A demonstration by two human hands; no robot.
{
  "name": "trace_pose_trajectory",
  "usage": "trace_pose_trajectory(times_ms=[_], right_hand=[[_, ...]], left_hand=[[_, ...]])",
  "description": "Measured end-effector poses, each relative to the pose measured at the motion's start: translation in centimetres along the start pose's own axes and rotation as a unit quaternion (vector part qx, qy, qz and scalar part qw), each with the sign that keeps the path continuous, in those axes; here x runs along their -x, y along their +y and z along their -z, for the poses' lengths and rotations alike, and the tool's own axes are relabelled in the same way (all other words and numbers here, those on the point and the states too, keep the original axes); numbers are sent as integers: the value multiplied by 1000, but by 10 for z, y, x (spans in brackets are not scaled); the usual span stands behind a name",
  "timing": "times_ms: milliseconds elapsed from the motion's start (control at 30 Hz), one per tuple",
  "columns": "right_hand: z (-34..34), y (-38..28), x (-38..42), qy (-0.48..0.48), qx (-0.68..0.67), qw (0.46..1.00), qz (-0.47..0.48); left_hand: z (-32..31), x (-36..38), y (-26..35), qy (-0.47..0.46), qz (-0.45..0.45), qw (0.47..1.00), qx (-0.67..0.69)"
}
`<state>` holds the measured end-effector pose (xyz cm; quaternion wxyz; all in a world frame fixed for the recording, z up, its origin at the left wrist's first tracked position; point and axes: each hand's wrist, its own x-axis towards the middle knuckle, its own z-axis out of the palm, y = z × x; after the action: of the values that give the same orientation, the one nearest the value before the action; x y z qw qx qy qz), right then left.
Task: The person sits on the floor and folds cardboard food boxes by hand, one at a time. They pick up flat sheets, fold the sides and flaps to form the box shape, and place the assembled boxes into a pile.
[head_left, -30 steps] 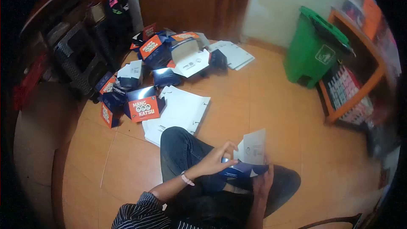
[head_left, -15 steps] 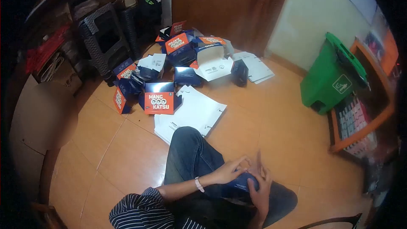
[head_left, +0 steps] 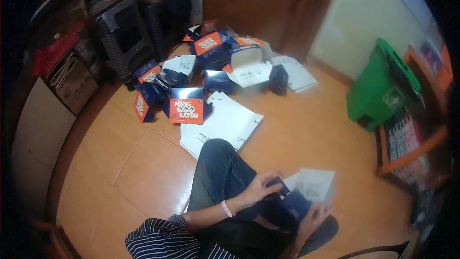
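Note:
Over my crossed legs is a dark blue cardboard box (head_left: 295, 205), partly folded, its white-inside panel (head_left: 317, 181) spread out beyond it and blurred. My left hand (head_left: 261, 189), wearing a pale pink band at the wrist, is closed on a dark side flap at the box's left. Wrapped round the box's right side is my right hand (head_left: 316, 215), its fingers partly smeared. Just past my knee, a stack of flat white cardboard sheets (head_left: 227, 122) lies on the floor. An orange and blue "Mang Katsu" box (head_left: 187, 110) stands beside that stack.
Several more orange and blue boxes (head_left: 211, 50) are piled near the wooden door (head_left: 268, 14). More white sheets (head_left: 297, 74) lie right of the pile. A green bin (head_left: 381, 88) and an orange-framed shelf (head_left: 407, 156) are at right. Dark plastic stools (head_left: 120, 38) stand at left.
The box in my hands has turned and opened, so its white inner panel now shows to the right. My left hand has moved onto a side flap. The whole view has shifted slightly.

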<state>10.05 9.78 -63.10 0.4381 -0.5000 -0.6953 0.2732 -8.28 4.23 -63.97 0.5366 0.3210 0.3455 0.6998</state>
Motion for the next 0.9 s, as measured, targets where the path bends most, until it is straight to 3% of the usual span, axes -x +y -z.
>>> trace_pose_trajectory(times_ms=[33,67,133,167,200,233,300,333,433,500,567,600,700,733,800,900], right_hand=[[-2,-7,-5,45,9,999,25],[-2,-11,-9,91,23,994,48],[-1,-17,-9,48,18,998,41],[-2,-19,-9,30,-13,999,37],[-1,-19,-10,34,-8,999,33],[-1,-19,-13,25,-30,997,67],[-5,-19,-20,13,-54,993,106],[-7,-18,-22,12,-56,992,115],[-11,-19,-28,11,-67,988,135],[-16,-23,-31,14,-73,987,141],[-23,-31,-36,1,-92,983,159],[-26,-37,-39,-4,-102,981,167],[-34,-50,-49,-11,-120,965,231],[-36,-50,-49,-13,-120,965,232],[-39,-45,-45,-12,-84,986,143],[-47,-47,-43,-32,-131,983,125]], left_hand=[[-7,-3,0,8,-95,995,1],[-15,-3,2,4,-111,993,-43],[-40,-4,21,-13,-110,991,-76],[-50,-6,34,-3,-189,915,-356],[-53,-10,42,11,-259,753,-605],[-51,-16,45,8,-260,755,-603],[-41,-27,51,-166,-268,772,-552],[-37,-30,57,-185,-271,763,-557],[-28,-34,74,-199,-261,790,-518],[-21,-38,77,-172,-263,805,-503],[-20,-36,77,-84,-269,797,-534],[-22,-37,78,-58,-237,829,-502],[-10,-41,59,-52,-210,854,-474],[-9,-40,56,-76,-240,820,-514],[-7,-40,51,-93,-238,801,-541],[2,-45,54,-133,-242,760,-589]])
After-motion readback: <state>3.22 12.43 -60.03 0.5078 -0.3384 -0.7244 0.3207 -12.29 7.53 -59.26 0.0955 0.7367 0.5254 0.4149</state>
